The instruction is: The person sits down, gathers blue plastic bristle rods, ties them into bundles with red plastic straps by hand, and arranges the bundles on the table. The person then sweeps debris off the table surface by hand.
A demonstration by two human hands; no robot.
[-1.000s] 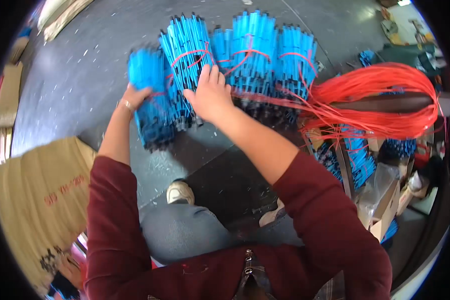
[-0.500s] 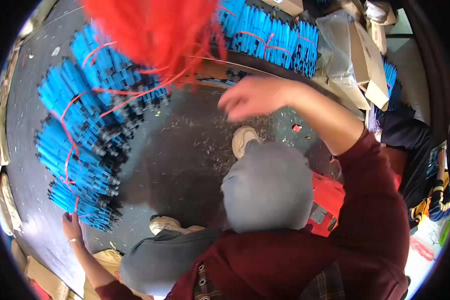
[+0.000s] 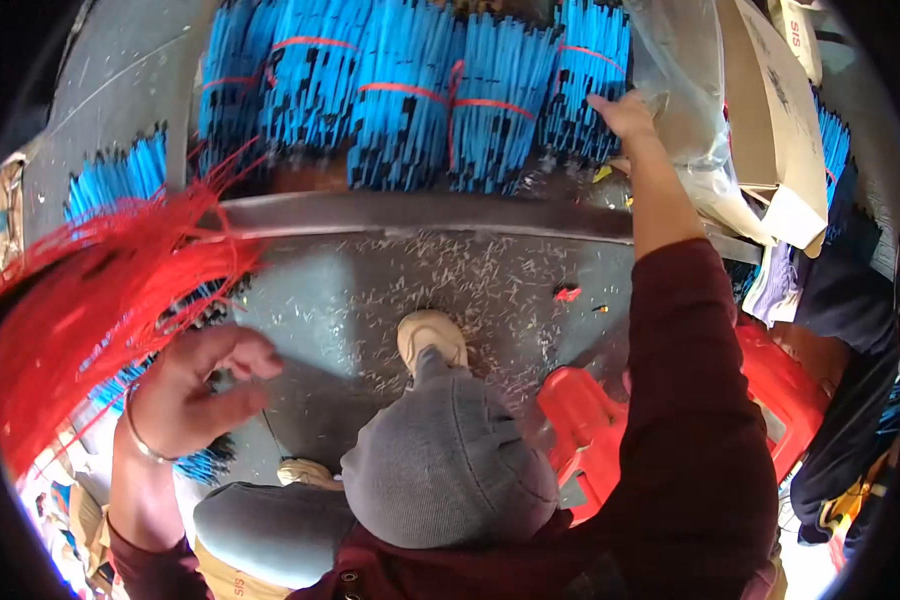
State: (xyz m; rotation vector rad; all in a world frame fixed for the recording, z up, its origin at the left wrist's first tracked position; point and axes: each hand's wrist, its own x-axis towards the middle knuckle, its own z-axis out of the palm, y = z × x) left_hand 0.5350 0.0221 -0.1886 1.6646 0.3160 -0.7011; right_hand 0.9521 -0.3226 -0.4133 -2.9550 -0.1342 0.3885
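Several blue bundles with black tips, tied with red strips, stand side by side behind a dark metal bar (image 3: 420,213). My right hand (image 3: 628,116) reaches to the rightmost bundle (image 3: 592,60), its thumb and fingers apart at the bundle's lower right side. In the lower left, my left hand (image 3: 205,390) is raised with curled, spread fingers and nothing between them. Just above and left of it hangs a big loop of red strips (image 3: 90,320). More blue bundles (image 3: 120,180) lie on the floor at the left, partly hidden behind the red strips.
An open cardboard box (image 3: 770,120) and clear plastic (image 3: 680,70) adjoin the right bundle. Red stools (image 3: 582,425) stand by my right arm. Scraps litter the floor (image 3: 350,290) around my shoe (image 3: 432,340). At the far right is another person in dark clothing (image 3: 845,390).
The view has swung right, toward the bundles behind the bar. My right hand has moved to the rightmost bundle. My left hand has come away from the floor bundles.
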